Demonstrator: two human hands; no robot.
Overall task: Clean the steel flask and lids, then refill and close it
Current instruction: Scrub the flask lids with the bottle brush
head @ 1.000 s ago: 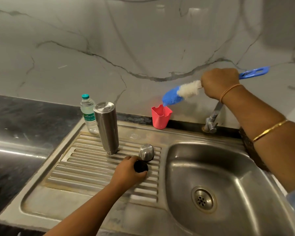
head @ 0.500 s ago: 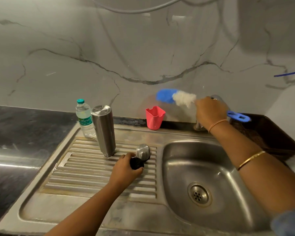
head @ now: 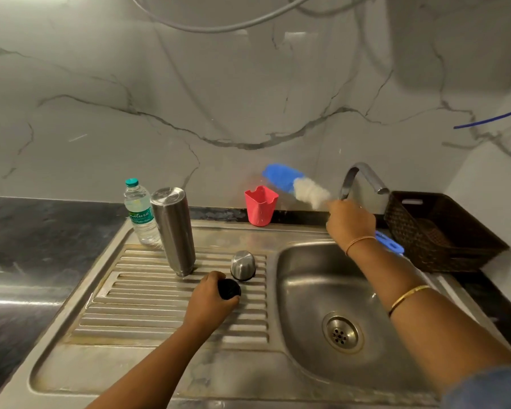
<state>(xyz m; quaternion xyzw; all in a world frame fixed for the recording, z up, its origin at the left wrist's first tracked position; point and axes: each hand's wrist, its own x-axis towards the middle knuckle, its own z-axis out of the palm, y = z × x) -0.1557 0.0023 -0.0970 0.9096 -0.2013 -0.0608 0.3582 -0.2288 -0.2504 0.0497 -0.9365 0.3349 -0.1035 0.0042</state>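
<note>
The steel flask (head: 174, 231) stands upside down on the ribbed drainboard (head: 148, 302). A domed steel lid (head: 242, 265) sits just right of it. My left hand (head: 208, 304) grips a small black inner lid (head: 229, 288) in front of the steel lid. My right hand (head: 350, 224) holds a bottle brush (head: 295, 184) by its blue handle, above the back rim of the sink basin. The brush's blue and white head points up and left over a pink cup (head: 260, 205).
A tap (head: 363, 178) curves over the sink basin (head: 337, 305) behind my right hand. A clear water bottle (head: 139, 214) stands behind the flask. A dark woven basket (head: 443, 231) sits at the right. Black countertop (head: 27, 246) lies to the left.
My right hand has lowered with the brush from high near the wall down to the tap, and the handle now points down and right. My left hand stays on the black lid.
</note>
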